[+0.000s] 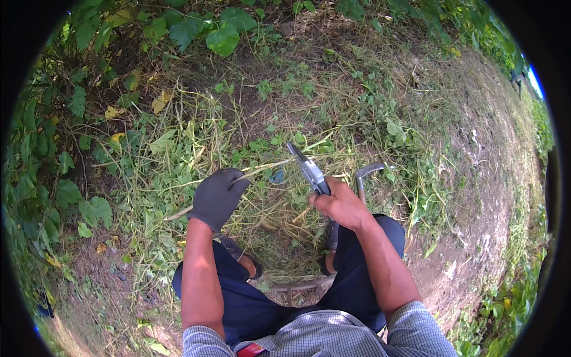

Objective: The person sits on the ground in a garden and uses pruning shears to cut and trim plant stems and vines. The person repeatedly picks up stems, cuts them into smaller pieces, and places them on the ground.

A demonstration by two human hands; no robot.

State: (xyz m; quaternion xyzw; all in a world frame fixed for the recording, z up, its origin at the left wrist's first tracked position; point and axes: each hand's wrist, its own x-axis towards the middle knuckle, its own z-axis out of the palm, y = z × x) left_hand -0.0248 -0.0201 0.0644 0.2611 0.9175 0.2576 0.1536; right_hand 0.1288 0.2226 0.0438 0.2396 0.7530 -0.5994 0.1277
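Note:
My left hand, in a dark grey glove, grips a long pale plant stem that runs out to both sides of the fist. My bare right hand is closed round the handles of metal pruning shears. The shears point up and to the left, with their blades at the right part of the stem; whether they are cutting through it cannot be told. A sickle with a curved blade lies on the cut greenery just right of my right hand. A small blue object lies among the stems between my hands.
Cut stems and leaves cover much of the ground around my feet. Leafy bushes stand at the left and along the top. Bare soil stretches along the right. A low seat shows between my knees.

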